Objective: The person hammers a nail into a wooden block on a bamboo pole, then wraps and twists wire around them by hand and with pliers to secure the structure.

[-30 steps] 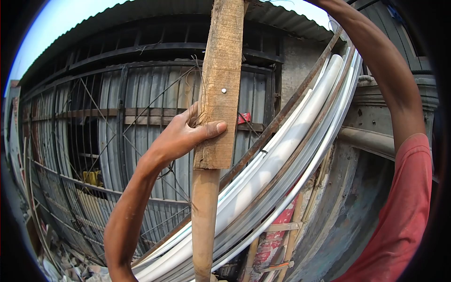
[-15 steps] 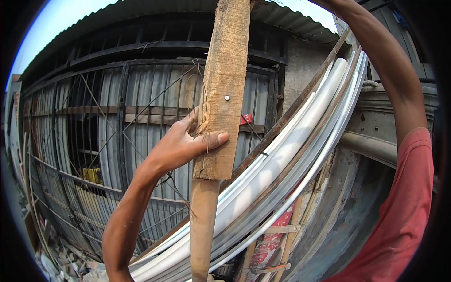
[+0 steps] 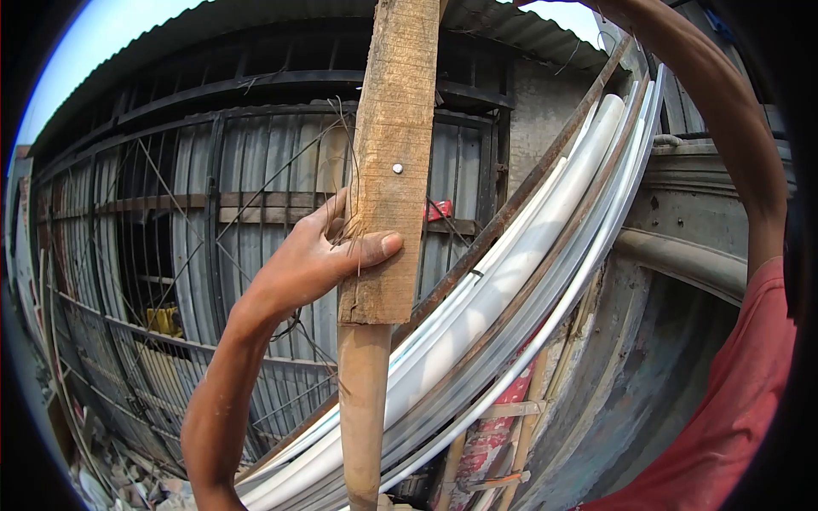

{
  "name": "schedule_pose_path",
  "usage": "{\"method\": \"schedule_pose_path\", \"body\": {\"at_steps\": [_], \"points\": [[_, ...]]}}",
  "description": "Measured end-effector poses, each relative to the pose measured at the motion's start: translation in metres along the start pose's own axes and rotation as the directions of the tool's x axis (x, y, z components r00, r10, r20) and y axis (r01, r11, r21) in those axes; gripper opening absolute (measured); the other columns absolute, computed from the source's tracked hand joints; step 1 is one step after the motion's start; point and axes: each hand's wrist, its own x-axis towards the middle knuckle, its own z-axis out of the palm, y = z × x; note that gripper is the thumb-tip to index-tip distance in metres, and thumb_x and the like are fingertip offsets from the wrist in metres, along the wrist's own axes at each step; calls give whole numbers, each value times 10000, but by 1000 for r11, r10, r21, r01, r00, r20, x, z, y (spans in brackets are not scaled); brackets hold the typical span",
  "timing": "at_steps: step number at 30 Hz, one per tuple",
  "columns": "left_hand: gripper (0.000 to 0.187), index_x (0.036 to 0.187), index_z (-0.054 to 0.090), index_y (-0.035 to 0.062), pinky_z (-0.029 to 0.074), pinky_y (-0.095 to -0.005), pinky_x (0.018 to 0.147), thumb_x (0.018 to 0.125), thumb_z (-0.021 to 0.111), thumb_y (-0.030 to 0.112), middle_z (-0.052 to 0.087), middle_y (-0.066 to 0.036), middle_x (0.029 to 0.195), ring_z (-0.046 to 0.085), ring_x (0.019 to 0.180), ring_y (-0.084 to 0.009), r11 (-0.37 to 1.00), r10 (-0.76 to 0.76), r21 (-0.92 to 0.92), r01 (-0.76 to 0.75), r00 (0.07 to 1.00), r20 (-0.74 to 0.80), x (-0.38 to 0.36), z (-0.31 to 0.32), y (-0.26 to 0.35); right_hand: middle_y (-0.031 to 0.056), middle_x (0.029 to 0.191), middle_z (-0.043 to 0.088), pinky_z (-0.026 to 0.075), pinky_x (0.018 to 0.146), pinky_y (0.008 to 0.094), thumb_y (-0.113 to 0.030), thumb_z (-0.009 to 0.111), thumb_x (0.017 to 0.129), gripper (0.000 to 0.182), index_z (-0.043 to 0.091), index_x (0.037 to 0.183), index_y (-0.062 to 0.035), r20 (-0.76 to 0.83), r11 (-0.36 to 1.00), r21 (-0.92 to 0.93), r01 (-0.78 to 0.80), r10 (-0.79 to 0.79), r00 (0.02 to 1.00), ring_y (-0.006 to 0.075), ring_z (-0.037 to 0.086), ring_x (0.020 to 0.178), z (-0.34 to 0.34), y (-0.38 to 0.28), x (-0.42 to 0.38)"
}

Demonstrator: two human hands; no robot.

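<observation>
My left hand point(image 3: 328, 255) is closed around the lower part of a rough wooden plank point(image 3: 396, 102), its thumb lying across the front face. The head of a nail point(image 3: 398, 169) shows in the plank above the thumb. Below the plank's end stands a smoother, narrower wooden post point(image 3: 365, 409); how the two are joined is hidden. Thin wire point(image 3: 352, 145) runs along the plank's left edge near my fingers. My right arm is raised toward the top edge, and the right hand lies beyond the picture.
Long white plastic pipes point(image 3: 511, 298) slope behind the plank, with a rusty metal bar point(image 3: 545, 187) alongside. A corrugated sheet wall with a metal grille point(image 3: 247, 170) stands behind. Rubble point(image 3: 136, 485) lies at the lower left. A corrugated roof edge point(image 3: 494, 30) hangs overhead.
The plank and my left hand sit slightly farther left in the view, the grip unchanged. My right forearm has swung leftward along the top, and its elbow is lower and farther right.
</observation>
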Motion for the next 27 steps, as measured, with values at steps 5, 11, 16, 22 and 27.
{"method": "schedule_pose_path", "body": {"at_steps": [5,11,16,22,27], "points": [[1082,1284,347,-122,425,-409,938,592,728,617,506,-313,1141,531,1087,-371,999,5,32,-5,1000,3,4,-2,-4,91,781,627,489,633,375,-195,679,764,223,593,849,-8,402,898,343,-277,126,907,235,615,734,-9,-5,-2],[1065,1284,344,-125,423,-417,940,605,725,602,504,-316,1147,531,1088,-372,999,28,17,-29,999,22,2,-1,1,89,793,633,493,633,369,-196,687,754,233,597,840,0,661,751,453,-481,78,746,237,614,726,-16,-12,-8],[958,1233,418,-98,427,-465,911,637,680,605,517,-295,1079,523,1063,-379,997,73,18,-72,997,-31,1,1,2,125,843,636,502,644,362,-236,742,671,396,583,930,19,322,901,301,-312,212,923,249,612,725,-12,-18,-19],[1069,1281,350,-119,419,-424,943,595,726,610,504,-318,1142,531,1084,-381,999,29,24,-29,1000,2,3,-2,0,153,900,606,501,683,397,-304,731,690,570,492,1095,18,-237,907,-250,-339,281,930,236,582,744,4,-45,-51],[1053,1266,373,-116,420,-423,941,599,713,625,511,-312,1129,534,1077,-385,999,23,35,-23,1000,1,4,-1,-2,78,930,563,475,658,385,-364,579,821,465,492,1103,-4,-491,396,-867,-302,-581,649,166,552,777,29,-20,-67]]}}
